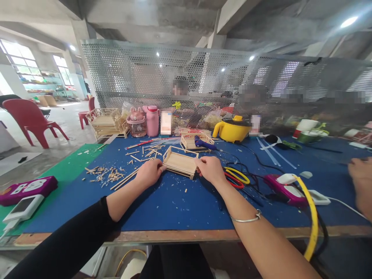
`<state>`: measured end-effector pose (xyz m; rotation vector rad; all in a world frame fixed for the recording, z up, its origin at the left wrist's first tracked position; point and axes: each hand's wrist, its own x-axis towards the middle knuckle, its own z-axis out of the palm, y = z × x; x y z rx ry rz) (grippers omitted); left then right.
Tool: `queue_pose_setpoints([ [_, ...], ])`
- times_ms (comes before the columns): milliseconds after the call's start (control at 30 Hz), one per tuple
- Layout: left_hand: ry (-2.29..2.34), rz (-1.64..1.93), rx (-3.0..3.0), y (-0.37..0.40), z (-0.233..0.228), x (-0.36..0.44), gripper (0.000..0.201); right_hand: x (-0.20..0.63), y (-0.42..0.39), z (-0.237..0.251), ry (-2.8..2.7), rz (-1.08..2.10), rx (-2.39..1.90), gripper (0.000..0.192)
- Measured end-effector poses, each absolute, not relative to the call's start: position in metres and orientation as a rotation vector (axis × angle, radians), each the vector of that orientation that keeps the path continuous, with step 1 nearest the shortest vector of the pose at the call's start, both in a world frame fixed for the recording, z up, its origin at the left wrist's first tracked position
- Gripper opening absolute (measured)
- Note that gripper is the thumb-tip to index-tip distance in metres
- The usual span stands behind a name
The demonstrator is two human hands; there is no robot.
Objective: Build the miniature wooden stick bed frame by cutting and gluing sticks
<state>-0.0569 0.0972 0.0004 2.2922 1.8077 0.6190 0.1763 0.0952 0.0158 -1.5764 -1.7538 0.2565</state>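
Head view. The left hand (149, 172) and right hand (209, 169) pinch opposite ends of a small wooden-stick tray frame (180, 162), fingers closed on its end rails; gripping both ends probably keeps the light frame square and steady on the blue mat (174, 201). The frame rests flat on the mat, midway between the hands, near the table's centre. Loose sticks (128, 178) and wood trimmings (103, 174) lie just left of the left hand, within reach. A blue glue gun (203, 143) rests on a second frame (193, 141) behind. Yellow-handled scissors (236, 176) lie beside the right hand. A yellow pot (232, 130) stands farther back. A perforated metal screen (203, 77) divides the bench from other people; red plastic chairs (31, 120) stand on the concrete floor at left.
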Motion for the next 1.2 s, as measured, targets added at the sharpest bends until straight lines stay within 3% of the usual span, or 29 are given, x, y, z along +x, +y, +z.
queue_pose_setpoints([
  [233,1.965,0.719,2.235,0.102,-0.001,-0.059,0.019,0.174,0.086,0.027,-1.771,0.356,-1.408,0.055],
  [400,1.909,0.785,2.369,0.088,0.015,-0.051,0.029,0.183,0.09,0.029,-1.477,0.243,-1.356,0.061],
  [533,1.727,0.617,2.663,0.095,0.029,-0.021,0.047,0.185,0.092,0.025,-1.473,0.211,-1.315,0.058],
  [733,1.808,0.713,2.678,0.151,0.085,-0.009,0.013,0.185,0.092,0.023,-1.515,0.221,-1.285,0.057],
  [867,2.101,1.181,2.448,0.178,0.124,-0.043,0.043,0.184,0.091,0.024,-1.492,0.21,-1.276,0.053],
  [967,2.105,1.221,2.406,0.177,0.114,-0.054,0.042,0.183,0.09,0.024,-1.509,0.201,-1.274,0.047],
  [1000,2.013,1.142,2.479,0.173,0.103,-0.053,0.036,0.182,0.09,0.024,-1.519,0.201,-1.278,0.045],
  [1100,1.802,0.945,2.647,0.155,0.066,-0.041,0.049,0.181,0.091,0.022,-1.544,0.207,-1.301,0.039],
  [1200,1.565,0.782,2.918,0.14,0.043,-0.03,0.046,0.179,0.093,0.02,-1.555,0.214,-1.321,0.035],
])
